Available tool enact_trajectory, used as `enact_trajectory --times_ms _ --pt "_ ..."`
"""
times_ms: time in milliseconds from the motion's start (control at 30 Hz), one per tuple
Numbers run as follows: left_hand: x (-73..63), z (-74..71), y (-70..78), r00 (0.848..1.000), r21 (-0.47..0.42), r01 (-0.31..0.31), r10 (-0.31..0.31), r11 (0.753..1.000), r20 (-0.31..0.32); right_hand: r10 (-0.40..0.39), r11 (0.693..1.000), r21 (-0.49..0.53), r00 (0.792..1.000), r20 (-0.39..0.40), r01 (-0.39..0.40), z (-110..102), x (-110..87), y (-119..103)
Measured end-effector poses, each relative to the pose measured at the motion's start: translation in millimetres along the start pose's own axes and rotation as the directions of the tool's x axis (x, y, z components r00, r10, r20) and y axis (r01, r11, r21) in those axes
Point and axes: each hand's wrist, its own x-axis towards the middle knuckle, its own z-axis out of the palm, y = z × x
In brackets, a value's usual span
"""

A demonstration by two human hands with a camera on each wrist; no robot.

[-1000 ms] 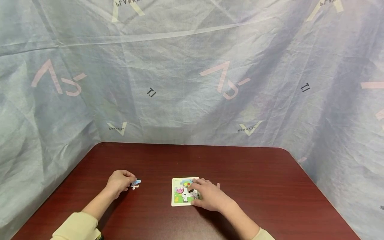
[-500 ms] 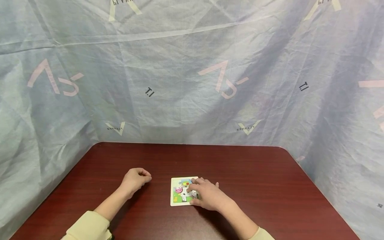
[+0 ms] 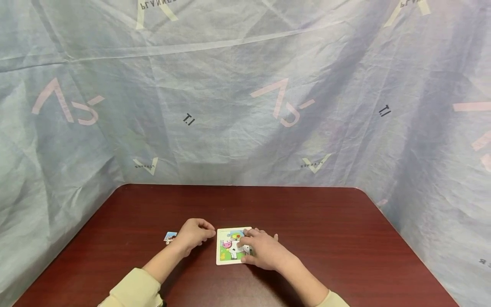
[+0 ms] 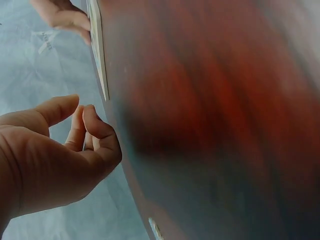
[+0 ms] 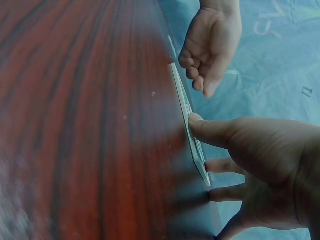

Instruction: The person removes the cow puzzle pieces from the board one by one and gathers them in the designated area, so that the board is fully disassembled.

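Observation:
A square jigsaw puzzle (image 3: 232, 252) with a cow picture and a cream frame lies on the table. Its upper left shows a pale patch. My right hand (image 3: 266, 249) rests over the puzzle's right side, thumb at the near edge and fingers spread; in the right wrist view the thumb (image 5: 210, 131) touches the puzzle's frame (image 5: 182, 110). Just left of the puzzle, apart from it, is my left hand (image 3: 195, 234). Its fingers are loosely bent, and the left wrist view shows a gap between thumb and forefinger with nothing visible there. A small blue-and-white puzzle piece (image 3: 170, 237) lies behind that hand, partly hidden.
The dark red-brown table (image 3: 326, 230) reaches back to a grey cloth backdrop (image 3: 230, 128), which also hangs along both sides. Pale sleeves cover both forearms, the left sleeve (image 3: 134, 288) near the front edge of view.
My left hand has moved right, from the loose piece to beside the puzzle. The piece, hidden half a second ago, shows again at the left. My right hand has stayed on the puzzle.

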Motion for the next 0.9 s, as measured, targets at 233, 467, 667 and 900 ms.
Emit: enact_trajectory --times_ms 233,467,667,900 --pt "2.3 14.4 4.7 0.999 -0.002 -0.017 0.017 1.000 0.029 0.012 1.000 -0.007 1.000 0.009 -0.012 -1.2 1.2 -1.3" --pt "2.3 25.3 9.1 0.998 0.002 -0.013 0.013 1.000 0.063 0.014 1.000 -0.008 1.000 0.009 -0.014 -1.5 1.0 -1.4" --pt "5.0 33.7 10.7 0.999 0.052 -0.005 0.002 0.999 0.051 0.006 1.000 -0.022 1.000 0.007 -0.005 -1.7 0.7 -1.6" --pt "7.6 41.4 11.0 0.999 0.114 -0.032 0.032 0.993 -0.002 0.006 1.000 -0.021 1.000 0.012 -0.006 -1.6 0.1 -0.5"
